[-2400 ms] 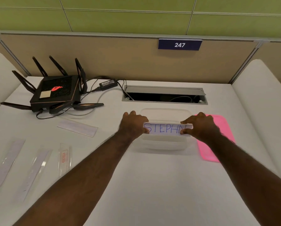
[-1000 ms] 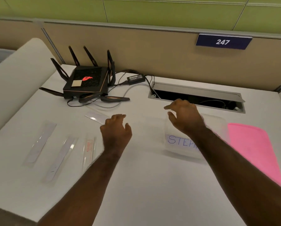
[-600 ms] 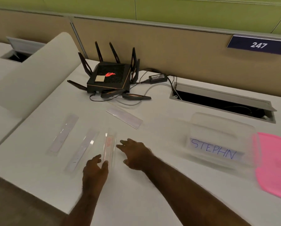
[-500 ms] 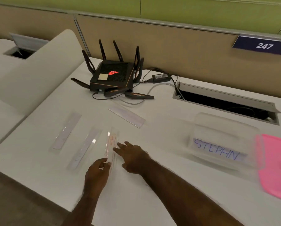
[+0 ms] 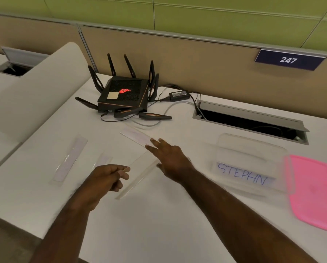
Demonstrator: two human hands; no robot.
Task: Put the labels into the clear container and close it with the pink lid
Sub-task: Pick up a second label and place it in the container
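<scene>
A clear label strip (image 5: 139,172) is lifted and tilted above the white desk. My left hand (image 5: 105,179) pinches its near left edge. My right hand (image 5: 170,158) hovers over its far end with fingers spread; whether the thumb touches the strip is hidden. Another label (image 5: 135,136) lies just beyond my right fingertips. Two more labels lie flat at the left, one long (image 5: 69,160) and one partly hidden behind my left hand (image 5: 102,160). The clear container (image 5: 251,149) stands at the right with a "STEPHN" label (image 5: 242,173) inside. The pink lid (image 5: 314,190) lies flat beside it.
A black router (image 5: 122,95) with antennas and cables sits at the back left, a power adapter (image 5: 178,94) beside it. An open cable hatch (image 5: 250,122) is behind the container. A white curved divider (image 5: 31,95) bounds the desk's left side.
Both hands left the container and moved left to the loose labels. My left hand has pinched the strip with red print and lifted it off the desk. The view has swung left.
</scene>
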